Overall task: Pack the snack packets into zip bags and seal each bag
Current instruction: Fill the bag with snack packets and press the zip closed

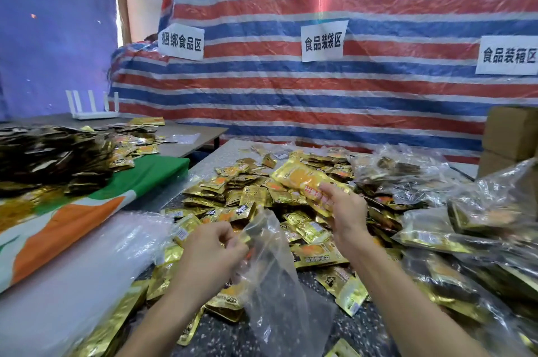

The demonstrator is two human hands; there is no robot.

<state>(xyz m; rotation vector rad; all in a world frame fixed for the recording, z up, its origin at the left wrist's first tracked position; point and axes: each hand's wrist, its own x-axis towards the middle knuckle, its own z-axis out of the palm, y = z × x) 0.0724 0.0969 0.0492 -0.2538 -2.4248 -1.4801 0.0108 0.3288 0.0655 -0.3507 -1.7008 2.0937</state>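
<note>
My left hand (pixel 211 252) pinches the top edge of a clear zip bag (pixel 273 278), which hangs open and slack over the table with a few gold packets showing through it. My right hand (pixel 345 211) grips a stack of yellow-gold snack packets (pixel 305 182), lifted above the heap. Loose gold snack packets (pixel 233 196) lie scattered in a wide pile across the dark speckled table (pixel 314 336) under and beyond both hands.
Filled clear bags of packets (pixel 454 225) pile up on the right. Cardboard boxes (pixel 509 138) stand at the far right. A stack of bubble wrap (pixel 72 269) and a green-orange cloth (pixel 87 211) lie left. Another packet heap (pixel 52 158) covers the left table, a white router (pixel 93 106) behind it.
</note>
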